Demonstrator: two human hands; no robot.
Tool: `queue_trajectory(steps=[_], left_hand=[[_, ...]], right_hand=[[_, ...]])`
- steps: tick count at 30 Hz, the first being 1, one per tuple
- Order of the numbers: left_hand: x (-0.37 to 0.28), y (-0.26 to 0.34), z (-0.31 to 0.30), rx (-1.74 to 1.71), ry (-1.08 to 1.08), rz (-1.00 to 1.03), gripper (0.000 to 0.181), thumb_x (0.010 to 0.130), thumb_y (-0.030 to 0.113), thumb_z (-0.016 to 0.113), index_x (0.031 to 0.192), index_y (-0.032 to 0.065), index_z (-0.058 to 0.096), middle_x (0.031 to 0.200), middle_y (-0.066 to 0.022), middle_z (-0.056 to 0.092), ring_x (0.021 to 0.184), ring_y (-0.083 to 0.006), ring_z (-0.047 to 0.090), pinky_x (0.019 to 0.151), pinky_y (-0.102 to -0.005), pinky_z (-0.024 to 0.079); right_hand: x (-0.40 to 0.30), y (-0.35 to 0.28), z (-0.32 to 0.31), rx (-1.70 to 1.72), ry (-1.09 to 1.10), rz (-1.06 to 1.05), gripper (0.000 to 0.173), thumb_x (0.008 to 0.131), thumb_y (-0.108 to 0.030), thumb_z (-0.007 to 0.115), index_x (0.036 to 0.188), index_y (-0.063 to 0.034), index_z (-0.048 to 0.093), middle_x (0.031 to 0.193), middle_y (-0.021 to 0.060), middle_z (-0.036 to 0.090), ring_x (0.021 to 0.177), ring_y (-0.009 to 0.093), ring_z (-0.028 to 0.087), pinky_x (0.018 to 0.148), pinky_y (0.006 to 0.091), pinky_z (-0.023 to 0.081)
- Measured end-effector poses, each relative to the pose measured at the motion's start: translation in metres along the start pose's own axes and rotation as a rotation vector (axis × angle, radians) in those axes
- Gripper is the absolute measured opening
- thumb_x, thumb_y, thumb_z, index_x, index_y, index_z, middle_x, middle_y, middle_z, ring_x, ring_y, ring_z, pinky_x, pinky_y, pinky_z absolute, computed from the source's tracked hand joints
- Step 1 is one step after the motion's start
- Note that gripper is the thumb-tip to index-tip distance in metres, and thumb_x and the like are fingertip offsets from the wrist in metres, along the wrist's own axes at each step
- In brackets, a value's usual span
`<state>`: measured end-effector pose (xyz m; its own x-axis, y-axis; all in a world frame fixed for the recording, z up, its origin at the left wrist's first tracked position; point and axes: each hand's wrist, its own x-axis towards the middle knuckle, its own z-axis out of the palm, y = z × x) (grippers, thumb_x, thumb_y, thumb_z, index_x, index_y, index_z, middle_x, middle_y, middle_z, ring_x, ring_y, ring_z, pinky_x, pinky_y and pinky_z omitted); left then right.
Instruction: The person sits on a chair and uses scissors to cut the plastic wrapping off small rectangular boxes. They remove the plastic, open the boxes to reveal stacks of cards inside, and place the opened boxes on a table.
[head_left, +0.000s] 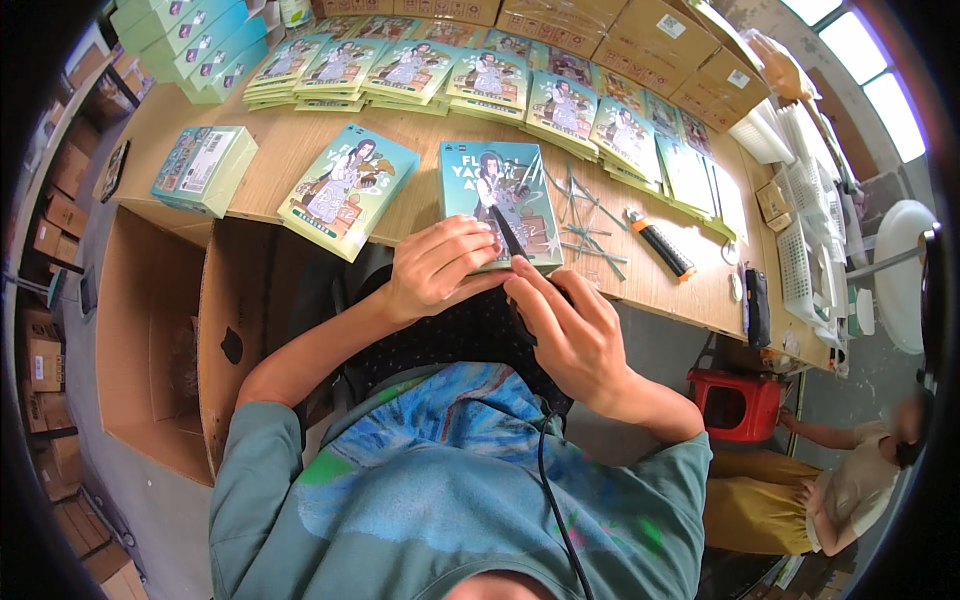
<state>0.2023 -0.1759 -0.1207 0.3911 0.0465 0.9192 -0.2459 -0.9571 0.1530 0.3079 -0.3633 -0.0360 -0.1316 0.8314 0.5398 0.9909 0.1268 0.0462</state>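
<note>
In front of me an illustrated blue-green cardboard box (463, 196) lies face up at the table's near edge. My left hand (448, 264) grips its near edge, with the fingers on top and the thumb along the front side. My right hand (574, 334) holds a dark, pointed tool (508, 234), probably scissors, whose tip lies over the printed face. Fingers hide most of the handle. To the left, a matching box (349, 191) lies at an angle. Farther left, another box (204, 171) shows its back, with a barcode. Thin green strips (589, 232) lie scattered on the right.
A black-and-orange utility knife (660, 244) lies on the wooden table (300, 129). Stacked illustrated flat packs (409, 71) line the back, before brown cartons (645, 49). An open carton (150, 322) stands below left. Beside a red stool (735, 405), another person (847, 472) is at right.
</note>
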Motion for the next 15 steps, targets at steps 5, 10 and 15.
queue_trajectory(steps=[5,10,15], left_hand=[[-0.003,-0.002,0.0,0.001,-0.006,0.004,0.032,0.072,0.018,0.091,0.093,0.0009,0.074,0.099,-0.0103,0.076,0.094,-0.0278,0.075,0.087,-0.0413,0.063],[-0.002,-0.002,-0.001,-0.014,-0.023,0.005,0.032,0.072,0.017,0.091,0.093,-0.0003,0.075,0.099,-0.0116,0.075,0.095,-0.0284,0.075,0.088,-0.0414,0.063],[-0.001,-0.001,0.002,-0.06,0.004,-0.014,0.034,0.07,0.018,0.092,0.092,-0.0013,0.075,0.098,-0.0113,0.075,0.095,-0.0298,0.075,0.086,-0.0415,0.063]], right_hand=[[-0.001,0.004,0.022,-0.06,0.04,0.008,0.04,0.081,-0.007,0.074,0.119,0.0024,0.067,0.124,0.0155,0.069,0.084,0.025,0.059,0.072,0.0331,0.055],[0.004,0.013,0.031,-0.094,0.056,0.012,0.041,0.081,-0.007,0.073,0.121,0.0003,0.066,0.127,0.0143,0.068,0.09,0.027,0.06,0.076,0.0349,0.056],[0.008,0.036,0.033,0.009,0.058,0.023,0.048,0.077,-0.01,0.071,0.124,-0.0027,0.065,0.133,0.0124,0.065,0.096,0.029,0.06,0.081,0.0384,0.057]])
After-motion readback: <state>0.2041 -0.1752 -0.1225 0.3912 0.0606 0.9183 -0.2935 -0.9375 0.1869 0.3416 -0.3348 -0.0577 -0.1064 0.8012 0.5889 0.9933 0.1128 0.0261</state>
